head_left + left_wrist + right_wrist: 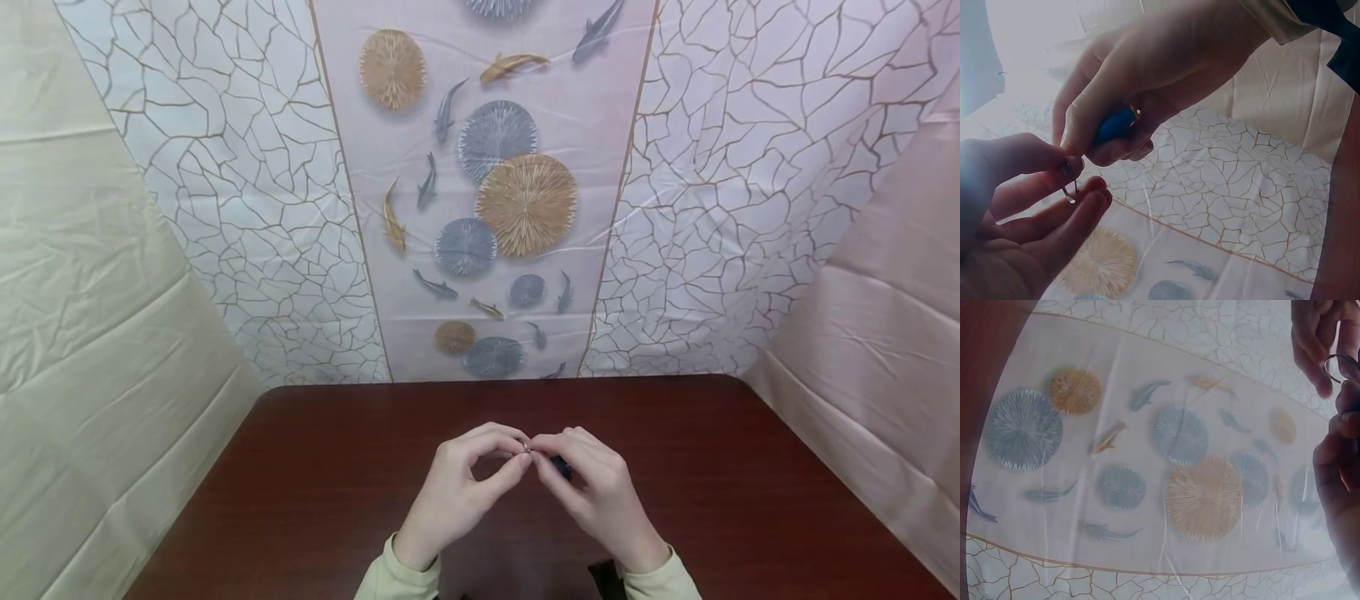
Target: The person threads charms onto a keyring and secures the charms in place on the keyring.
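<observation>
In the head view both hands meet fingertip to fingertip over the dark red table [337,467]. My left hand [468,483] pinches a small, thin metal ring [1071,199] between thumb and fingers; the ring's curve [1327,367] also shows in the right wrist view. Against the ring's near side come the thumb and forefinger tips of my right hand [592,483]. Tucked within that hand's curled fingers is a small blue piece [1114,125] with a gold-coloured end, partly hidden by the fingers. In the head view it looks like a dark lump [561,467].
A cloth backdrop [480,287] with fish and round motifs hangs behind the table's far edge. Pale cloth walls [97,333] stand on both sides. A black strap [607,579] lies by the right sleeve.
</observation>
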### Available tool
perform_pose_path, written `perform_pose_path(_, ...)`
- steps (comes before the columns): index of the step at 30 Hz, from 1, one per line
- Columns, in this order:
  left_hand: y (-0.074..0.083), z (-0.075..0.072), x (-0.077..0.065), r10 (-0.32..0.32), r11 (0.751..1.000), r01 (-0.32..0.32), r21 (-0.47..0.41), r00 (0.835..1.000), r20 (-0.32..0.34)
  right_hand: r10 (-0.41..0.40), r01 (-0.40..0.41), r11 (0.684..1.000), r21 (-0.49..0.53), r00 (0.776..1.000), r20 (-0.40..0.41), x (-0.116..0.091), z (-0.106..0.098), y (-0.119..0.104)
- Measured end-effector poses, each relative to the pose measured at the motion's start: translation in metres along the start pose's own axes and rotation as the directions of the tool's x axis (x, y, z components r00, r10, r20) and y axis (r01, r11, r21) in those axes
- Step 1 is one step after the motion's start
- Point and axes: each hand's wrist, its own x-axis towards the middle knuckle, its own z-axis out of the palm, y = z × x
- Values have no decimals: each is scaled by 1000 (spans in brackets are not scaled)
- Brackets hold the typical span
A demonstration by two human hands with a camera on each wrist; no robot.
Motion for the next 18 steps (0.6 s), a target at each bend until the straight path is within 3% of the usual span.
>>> perform_pose_path(7,-9,0,0,96,995,-96,-12,995,8,27,-27,999,22,999,-22,0,1,-1)
perform_pose_path(11,-9,2,0,102,995,-102,5,994,-27,40,-39,999,15,999,-25,0,0,-2)
perform_pose_path(15,-10,6,0,125,990,-120,68,989,-82,38,-38,999,-4,999,-26,0,-1,-1)
perform_pose_path(18,-10,8,0,193,975,-182,125,977,-88,22,-22,1000,-10,999,-29,0,-1,0)
